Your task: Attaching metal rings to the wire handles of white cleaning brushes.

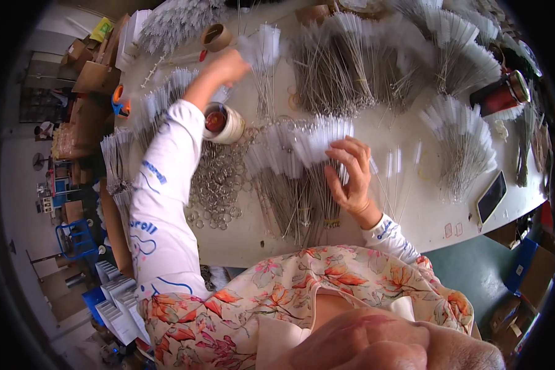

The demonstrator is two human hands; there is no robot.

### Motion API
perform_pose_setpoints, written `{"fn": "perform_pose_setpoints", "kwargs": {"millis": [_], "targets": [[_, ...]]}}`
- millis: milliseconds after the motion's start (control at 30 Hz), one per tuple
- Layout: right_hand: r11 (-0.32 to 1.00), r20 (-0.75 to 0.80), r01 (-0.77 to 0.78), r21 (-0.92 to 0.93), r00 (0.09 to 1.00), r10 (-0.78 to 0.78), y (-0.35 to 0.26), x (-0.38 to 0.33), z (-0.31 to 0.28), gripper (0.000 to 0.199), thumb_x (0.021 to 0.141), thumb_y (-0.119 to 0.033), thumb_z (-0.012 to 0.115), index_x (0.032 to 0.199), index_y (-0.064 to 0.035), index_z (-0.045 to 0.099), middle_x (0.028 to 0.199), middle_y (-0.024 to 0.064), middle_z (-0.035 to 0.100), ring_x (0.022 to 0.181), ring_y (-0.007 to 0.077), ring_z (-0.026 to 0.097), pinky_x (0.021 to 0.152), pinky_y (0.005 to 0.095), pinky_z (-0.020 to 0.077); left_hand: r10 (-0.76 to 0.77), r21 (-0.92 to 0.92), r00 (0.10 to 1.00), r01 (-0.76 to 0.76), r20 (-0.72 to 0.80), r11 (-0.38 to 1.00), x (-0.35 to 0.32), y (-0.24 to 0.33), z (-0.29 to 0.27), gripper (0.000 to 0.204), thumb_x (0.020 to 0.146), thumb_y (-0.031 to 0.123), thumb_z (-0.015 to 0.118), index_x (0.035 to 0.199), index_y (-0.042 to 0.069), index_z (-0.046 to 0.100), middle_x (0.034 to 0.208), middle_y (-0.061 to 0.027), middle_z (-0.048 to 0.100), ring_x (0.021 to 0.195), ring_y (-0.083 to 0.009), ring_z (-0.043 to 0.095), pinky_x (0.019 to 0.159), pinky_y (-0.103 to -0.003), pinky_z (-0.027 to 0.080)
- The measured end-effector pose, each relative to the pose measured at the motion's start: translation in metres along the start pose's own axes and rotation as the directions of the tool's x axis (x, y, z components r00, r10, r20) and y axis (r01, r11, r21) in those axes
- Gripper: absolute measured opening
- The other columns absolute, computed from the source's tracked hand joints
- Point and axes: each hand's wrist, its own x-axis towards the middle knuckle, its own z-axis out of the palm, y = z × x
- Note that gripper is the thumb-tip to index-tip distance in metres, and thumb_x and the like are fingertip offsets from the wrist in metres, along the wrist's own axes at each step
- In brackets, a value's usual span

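Observation:
My left hand (pixel 228 68) reaches to the far side of the table. Its fingers are closed beside a small bunch of wire-stemmed brushes with white bristle heads (pixel 265 49); whatever they grip is hidden. Nearer to me, my right hand (pixel 353 177) has its fingers curved and apart. Its fingertips rest at the white heads of a larger brush bundle (pixel 327 139), whose thin wire stems point toward me. Left of that bundle lies a heap of small metal rings (pixel 219 182). A white tub (pixel 231 127) with something red inside stands below my left wrist.
More brush bundles (pixel 339 61) cover the far side, with another fan of brushes (pixel 462 142) at the right. A tape roll (pixel 216 37) lies beyond my left hand. Orange-handled scissors (pixel 120 102), a dark red cylinder (pixel 501 94) and a phone (pixel 492 196) lie near the edges.

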Motion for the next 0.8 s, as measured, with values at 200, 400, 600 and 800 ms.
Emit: {"fn": "perform_pose_setpoints", "kwargs": {"millis": [200, 400, 600, 800], "targets": [[0.998, -0.024, -0.059, 0.017, 0.998, 0.059, 0.009, -0.01, 0.005, 0.033, 0.071, -0.011, 0.063, 0.103, -0.0043, 0.057, 0.109, 0.013, 0.054, 0.104, 0.0337, 0.047, 0.091, 0.0431, 0.0343, -0.115, -0.642, 0.979, -0.021, -0.17, 0.767, 0.095, -0.041, -0.03, 0.021, 0.087, 0.013, 0.054, 0.102, -0.002, 0.06, 0.098, -0.0109, 0.063, 0.083, -0.0158, 0.062, 0.069, -0.026, 0.052], [0.985, 0.01, -0.159, 0.061, 0.987, 0.159, 0.009, -0.005, 0.005, 0.032, 0.069, -0.011, 0.064, 0.1, -0.0054, 0.058, 0.108, 0.012, 0.054, 0.103, 0.0322, 0.048, 0.094, 0.0446, 0.0352, -0.156, -0.048, 0.976, 0.15, -0.151, 0.988, 0.151, -0.021, -0.045, 0.032, 0.074, 0.026, 0.069, 0.087, -0.003, 0.066, 0.078, -0.0124, 0.067, 0.066, -0.0208, 0.063, 0.062, -0.031, 0.051], [0.981, -0.001, -0.179, 0.074, 0.984, 0.18, 0.01, -0.008, 0.007, 0.032, 0.066, -0.007, 0.064, 0.098, -0.0056, 0.059, 0.105, 0.0116, 0.054, 0.1, 0.0315, 0.048, 0.095, 0.0449, 0.0362, -0.127, 0.028, 0.989, 0.13, -0.08, 0.991, 0.148, -0.011, -0.036, 0.022, 0.079, 0.015, 0.062, 0.085, -0.006, 0.064, 0.073, -0.0125, 0.065, 0.06, -0.0199, 0.063, 0.059, -0.034, 0.05], [0.981, -0.011, -0.183, 0.064, 0.983, 0.185, 0.01, -0.006, 0.004, 0.034, 0.064, -0.003, 0.063, 0.098, -0.005, 0.059, 0.104, 0.0117, 0.053, 0.099, 0.0311, 0.048, 0.094, 0.0457, 0.0368, -0.047, -0.704, 0.998, 0.068, 0.049, 0.707, 0.107, -0.003, -0.067, 0.021, 0.087, 0.02, 0.059, 0.094, 0.0, 0.06, 0.083, -0.0092, 0.065, 0.072, -0.0174, 0.064, 0.064, -0.031, 0.052]]}}
